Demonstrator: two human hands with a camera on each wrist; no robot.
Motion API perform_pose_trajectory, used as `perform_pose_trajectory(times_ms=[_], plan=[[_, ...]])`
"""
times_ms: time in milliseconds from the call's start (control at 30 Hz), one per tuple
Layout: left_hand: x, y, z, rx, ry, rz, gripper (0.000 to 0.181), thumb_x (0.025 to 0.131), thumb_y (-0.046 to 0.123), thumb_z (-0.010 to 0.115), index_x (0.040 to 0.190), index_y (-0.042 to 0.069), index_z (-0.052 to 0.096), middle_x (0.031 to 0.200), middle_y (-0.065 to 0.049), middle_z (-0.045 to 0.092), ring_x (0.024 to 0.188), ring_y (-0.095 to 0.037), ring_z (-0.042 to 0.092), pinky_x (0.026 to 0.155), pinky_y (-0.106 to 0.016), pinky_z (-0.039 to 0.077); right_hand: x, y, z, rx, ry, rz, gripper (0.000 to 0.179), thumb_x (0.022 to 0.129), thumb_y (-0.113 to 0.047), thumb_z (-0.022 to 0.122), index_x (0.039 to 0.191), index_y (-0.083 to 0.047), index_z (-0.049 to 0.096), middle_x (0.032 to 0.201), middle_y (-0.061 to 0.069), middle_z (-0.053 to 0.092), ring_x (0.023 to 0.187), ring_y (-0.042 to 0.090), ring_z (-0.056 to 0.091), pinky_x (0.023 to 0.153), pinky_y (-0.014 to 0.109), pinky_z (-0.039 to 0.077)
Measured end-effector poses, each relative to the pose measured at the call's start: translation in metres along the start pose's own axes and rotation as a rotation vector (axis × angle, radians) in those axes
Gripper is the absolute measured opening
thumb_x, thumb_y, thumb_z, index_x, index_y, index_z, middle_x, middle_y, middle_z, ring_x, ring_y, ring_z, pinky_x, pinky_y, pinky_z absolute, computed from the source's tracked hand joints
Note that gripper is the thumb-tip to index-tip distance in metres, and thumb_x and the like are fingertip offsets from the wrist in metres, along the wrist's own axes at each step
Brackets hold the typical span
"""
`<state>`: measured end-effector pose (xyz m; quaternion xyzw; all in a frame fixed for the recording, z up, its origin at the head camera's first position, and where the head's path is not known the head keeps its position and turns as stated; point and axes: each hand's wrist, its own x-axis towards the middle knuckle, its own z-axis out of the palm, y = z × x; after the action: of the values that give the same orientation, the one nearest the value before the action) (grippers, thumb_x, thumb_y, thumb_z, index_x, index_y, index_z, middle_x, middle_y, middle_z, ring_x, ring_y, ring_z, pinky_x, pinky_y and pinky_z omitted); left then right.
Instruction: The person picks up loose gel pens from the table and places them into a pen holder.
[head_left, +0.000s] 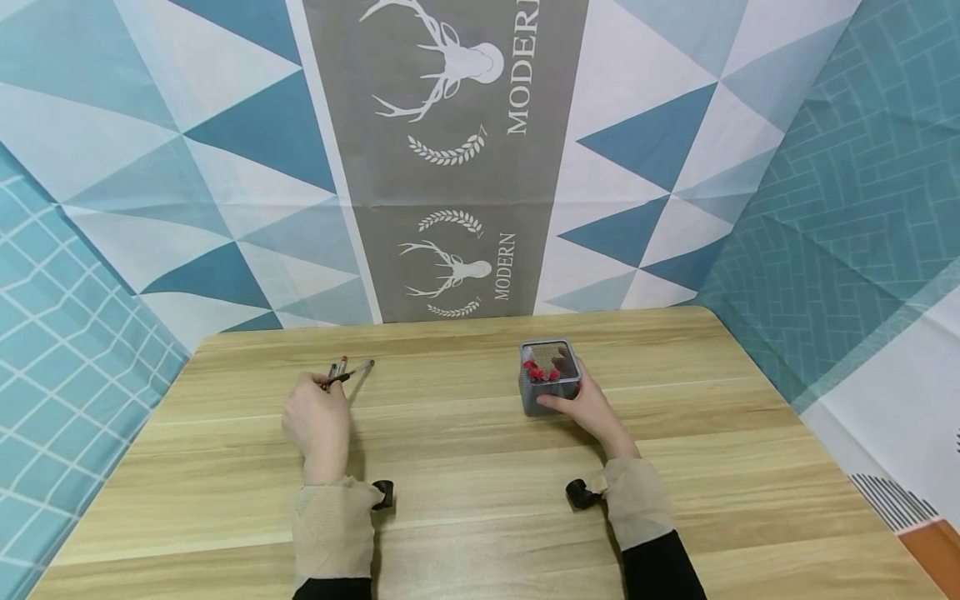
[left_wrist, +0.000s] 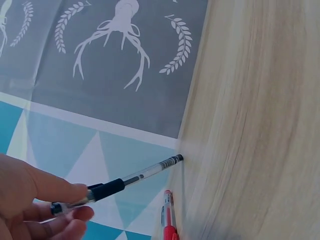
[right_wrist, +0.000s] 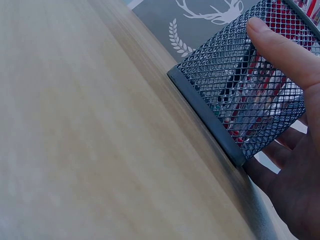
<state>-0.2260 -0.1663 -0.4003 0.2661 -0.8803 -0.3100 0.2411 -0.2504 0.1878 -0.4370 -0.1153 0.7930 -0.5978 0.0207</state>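
Note:
My left hand (head_left: 318,417) pinches a pen (left_wrist: 142,174) with a clear barrel and a black grip between thumb and fingers, toward one end. The pen slants, its far end pointing away from the hand. Just under it lies a red pen (left_wrist: 169,215), and by the fingers in the head view is another pen (head_left: 333,370), partly hidden. On the right, my right hand (head_left: 592,408) grips a grey mesh pen holder (head_left: 536,400), thumb on the near side and fingers behind. Several pens with red ends (head_left: 535,373) stand inside, also visible through the mesh.
The wooden table (head_left: 450,467) runs back to a patterned cloth wall (head_left: 442,250) with deer prints. Blue patterned cloth (head_left: 67,333) hangs along the left side, and more cloth (head_left: 847,250) along the right. Each wrist carries a small black camera (head_left: 383,495).

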Motion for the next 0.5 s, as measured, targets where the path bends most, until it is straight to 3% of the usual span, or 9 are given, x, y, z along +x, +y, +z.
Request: perform_pose_trajectory(times_ms=[500], plan=[[-0.002, 0.013, -0.01, -0.085, 0.111, 0.02, 0.024, 0.087, 0.018, 0.057, 0.103, 0.0, 0.063, 0.098, -0.019, 0.066, 0.084, -0.041, 0.06, 0.067, -0.049, 0.044, 0.0, 0.001, 0.0, 0.007, -0.002, -0.016, 0.086, 0.077, -0.009, 0.071, 0.144, -0.008, 0.018, 0.144, 0.024, 0.029, 0.133, 0.037, 0.026, 0.106, 0.052, 0.021]])
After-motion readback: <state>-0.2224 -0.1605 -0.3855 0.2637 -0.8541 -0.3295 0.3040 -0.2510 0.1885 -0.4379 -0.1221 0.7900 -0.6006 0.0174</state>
